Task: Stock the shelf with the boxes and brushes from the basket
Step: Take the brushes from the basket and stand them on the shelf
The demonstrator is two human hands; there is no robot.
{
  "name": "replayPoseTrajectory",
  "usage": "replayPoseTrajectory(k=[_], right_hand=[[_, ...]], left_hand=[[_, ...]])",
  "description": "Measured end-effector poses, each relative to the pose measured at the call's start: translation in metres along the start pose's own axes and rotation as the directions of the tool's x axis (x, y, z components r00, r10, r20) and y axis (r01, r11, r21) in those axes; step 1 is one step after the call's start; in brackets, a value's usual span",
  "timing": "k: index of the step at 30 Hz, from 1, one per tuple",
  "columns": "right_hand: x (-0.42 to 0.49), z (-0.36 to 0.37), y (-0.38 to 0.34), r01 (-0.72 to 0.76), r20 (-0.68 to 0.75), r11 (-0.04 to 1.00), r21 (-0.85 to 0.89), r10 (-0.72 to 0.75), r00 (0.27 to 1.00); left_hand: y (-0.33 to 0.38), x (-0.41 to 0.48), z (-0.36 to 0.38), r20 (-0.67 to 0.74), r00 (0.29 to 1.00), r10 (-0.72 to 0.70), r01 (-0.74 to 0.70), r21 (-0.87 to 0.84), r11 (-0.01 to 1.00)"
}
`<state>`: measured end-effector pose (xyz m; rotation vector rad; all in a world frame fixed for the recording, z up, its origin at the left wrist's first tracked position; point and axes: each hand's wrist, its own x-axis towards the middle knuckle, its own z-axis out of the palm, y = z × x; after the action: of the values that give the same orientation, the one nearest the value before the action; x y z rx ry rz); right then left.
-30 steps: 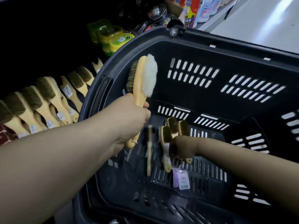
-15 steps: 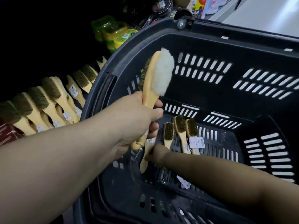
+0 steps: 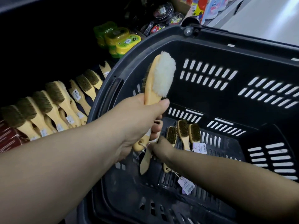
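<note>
- The fleece brush [image 3: 163, 75] is held upright above the left rim of the basket [image 3: 106, 88]. Its handle is gripped by the fingers of the left hand [image 3: 140, 120], much as it was a second ago, and it is not yet carried towards the shelf [image 3: 40, 70]
- The loose brushes [image 3: 182, 128], blurred and bunched up off the basket floor a second ago, are now seen lying sharp and fanned out on it, bristle heads side by side
- The right hand [image 3: 159, 147] is lowered deep into the basket and laid over their handles. Its fingers are hidden behind the back of the hand, so a closed grasp cannot be told
- A price tag [image 3: 186, 185] is trailed on its string across the basket floor below that hand
- A row of brushes [image 3: 53, 102] is already stocked on the shelf just left of the basket, with green and yellow tubs [image 3: 123, 42] behind. The basket is judged nearly emptied, and the fleece brush ready to be shelved next
</note>
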<state>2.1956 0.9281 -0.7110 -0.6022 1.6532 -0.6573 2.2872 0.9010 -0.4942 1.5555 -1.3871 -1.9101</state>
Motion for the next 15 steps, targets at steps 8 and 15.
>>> replayPoseTrajectory(k=[8, 15], right_hand=[[-0.105, -0.085, -0.090, 0.063, 0.305, 0.883, 0.466, -0.227, 0.925], [-0.128, -0.092, -0.108, 0.187, 0.375, 0.873, 0.451, -0.376, 0.847]], left_hand=[[0.000, 0.005, -0.001, -0.082, 0.997, 0.009, -0.006, 0.038, 0.999], [-0.004, -0.005, -0.004, 0.245, 0.968, -0.051, 0.011, 0.163, 0.987]])
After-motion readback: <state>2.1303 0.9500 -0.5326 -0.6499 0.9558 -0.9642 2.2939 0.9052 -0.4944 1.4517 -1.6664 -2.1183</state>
